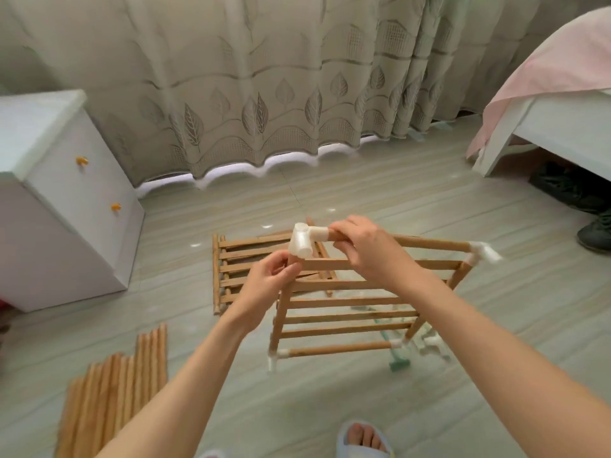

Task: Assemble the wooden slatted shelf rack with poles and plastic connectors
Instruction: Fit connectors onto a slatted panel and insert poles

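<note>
A wooden slatted shelf panel is held tilted above the floor, with white plastic connectors at its corners. My left hand grips the side pole just below the near-left connector. My right hand grips the top pole right beside that same connector. Another connector caps the far right corner, and two more sit at the lower corners. A second slatted panel lies flat on the floor behind. Several loose wooden poles lie at the lower left.
A white drawer cabinet stands at the left and a white bed frame with pink cover at the right. Curtains hang behind. A green tool and loose connectors lie on the floor under the panel. My slippered foot is at the bottom.
</note>
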Motion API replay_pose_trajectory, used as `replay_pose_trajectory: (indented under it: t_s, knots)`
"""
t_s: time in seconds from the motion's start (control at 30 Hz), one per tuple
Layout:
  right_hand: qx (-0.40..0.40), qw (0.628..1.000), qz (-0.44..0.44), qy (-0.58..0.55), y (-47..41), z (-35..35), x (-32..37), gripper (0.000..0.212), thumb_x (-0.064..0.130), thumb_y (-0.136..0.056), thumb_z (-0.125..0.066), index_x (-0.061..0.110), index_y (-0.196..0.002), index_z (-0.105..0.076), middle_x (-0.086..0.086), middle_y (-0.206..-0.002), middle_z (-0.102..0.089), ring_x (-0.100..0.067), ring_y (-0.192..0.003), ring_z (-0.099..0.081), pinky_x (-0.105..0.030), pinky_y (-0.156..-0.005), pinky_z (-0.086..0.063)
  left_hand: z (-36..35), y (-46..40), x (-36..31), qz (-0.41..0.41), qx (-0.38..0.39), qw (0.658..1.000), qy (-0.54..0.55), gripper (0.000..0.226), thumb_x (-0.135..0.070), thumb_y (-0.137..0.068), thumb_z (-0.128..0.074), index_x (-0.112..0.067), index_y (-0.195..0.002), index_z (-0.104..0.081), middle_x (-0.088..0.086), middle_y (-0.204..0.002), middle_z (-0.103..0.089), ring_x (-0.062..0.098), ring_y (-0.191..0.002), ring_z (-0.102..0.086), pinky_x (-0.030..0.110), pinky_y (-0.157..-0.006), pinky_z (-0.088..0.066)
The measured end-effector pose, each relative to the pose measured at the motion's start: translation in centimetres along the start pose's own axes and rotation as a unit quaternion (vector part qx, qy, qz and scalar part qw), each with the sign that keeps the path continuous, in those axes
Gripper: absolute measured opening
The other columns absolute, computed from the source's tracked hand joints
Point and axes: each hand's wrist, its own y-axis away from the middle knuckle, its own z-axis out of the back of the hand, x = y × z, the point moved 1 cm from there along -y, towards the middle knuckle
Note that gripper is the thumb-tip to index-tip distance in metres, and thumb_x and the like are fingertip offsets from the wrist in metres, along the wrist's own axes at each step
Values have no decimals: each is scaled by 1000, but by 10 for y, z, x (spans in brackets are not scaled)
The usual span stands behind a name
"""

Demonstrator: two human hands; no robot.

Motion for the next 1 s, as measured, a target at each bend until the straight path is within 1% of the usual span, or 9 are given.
replay_pose_trajectory:
  t_s: [0.13, 0.23, 0.3, 0.4, 0.47, 0.53, 0.63, 0.87, 1.0]
  knots:
    - [32, 997, 58, -29, 5, -32, 20, 25, 13, -94, -50, 11, -117, -58, -3, -105, -57, -7, -89, -47, -26, -86, -44, 34, 9, 25, 48, 14, 998, -39, 23, -16, -89, -59, -24, -109, -65, -3, -100, -70, 11, -94, -65, 27, -86, -49]
    - [68, 993, 92, -11, -2, -54, 39, 28, 18, -95, -48, 15, -122, -55, -4, -104, -57, -13, -88, -53, -31, -81, -50, 58, 21, 38, 87, 17, 996, 13, 21, -10, -88, -57, -19, -104, -68, 1, -99, -70, 12, -93, -63, 25, -82, -46]
    - [97, 990, 106, -10, -11, -60, 48, 28, 20, -95, -48, 16, -122, -54, -4, -103, -57, -16, -87, -56, -35, -79, -51, 72, 25, 47, 106, -4, 991, 81, 22, -10, -91, -50, -12, -103, -68, 11, -109, -66, 21, -104, -61, 31, -91, -46]
    - [126, 984, 125, -10, -21, -68, 65, 25, 21, -96, -47, 16, -119, -54, -3, -102, -56, -16, -86, -55, -35, -78, -50, 87, 25, 50, 141, -43, 980, 135, 44, -41, -96, -35, -9, -112, -61, 14, -109, -65, 25, -106, -59, 38, -98, -43]
    - [135, 981, 141, -7, -25, -76, 78, 22, 21, -96, -46, 16, -115, -56, -2, -100, -55, -15, -84, -53, -32, -76, -49, 94, 23, 50, 177, -32, 978, 103, 66, -63, -90, -29, -11, -119, -57, 12, -103, -66, 23, -102, -59, 39, -99, -41]
    - [139, 978, 153, 0, -26, -88, 88, 22, 21, -96, -46, 16, -115, -57, 0, -96, -53, -13, -80, -50, -25, -70, -43, 97, 23, 51, 196, -29, 979, 54, 75, -72, -85, -29, -12, -124, -53, 13, -103, -65, 25, -102, -59, 43, -101, -40]
    - [146, 975, 166, -1, -24, -105, 98, 20, 20, -95, -48, 13, -110, -59, 4, -91, -50, -12, -76, -47, -23, -67, -34, 101, 30, 60, 198, -76, 977, 21, 63, -61, -91, -30, -11, -120, -53, 13, -100, -65, 27, -102, -59, 45, -101, -40]
    - [190, 971, 147, 15, -27, -107, 98, 22, 36, -95, -48, 19, -106, -56, 5, -84, -59, -11, -71, -55, -24, -65, -46, 106, 39, 56, 184, -82, 979, 9, 40, -44, -97, -34, -11, -111, -52, 15, -111, -58, 18, -89, -57, 30, -82, -48]
    - [81, 980, 180, -31, -33, -94, 103, 25, 34, -92, -49, 15, -99, -64, 4, -74, -61, -12, -61, -57, -25, -58, -49, 119, 33, 26, 101, -112, 988, -20, 34, -37, -99, -28, -14, -113, -50, 12, -104, -53, 19, -85, -52, 32, -76, -44]
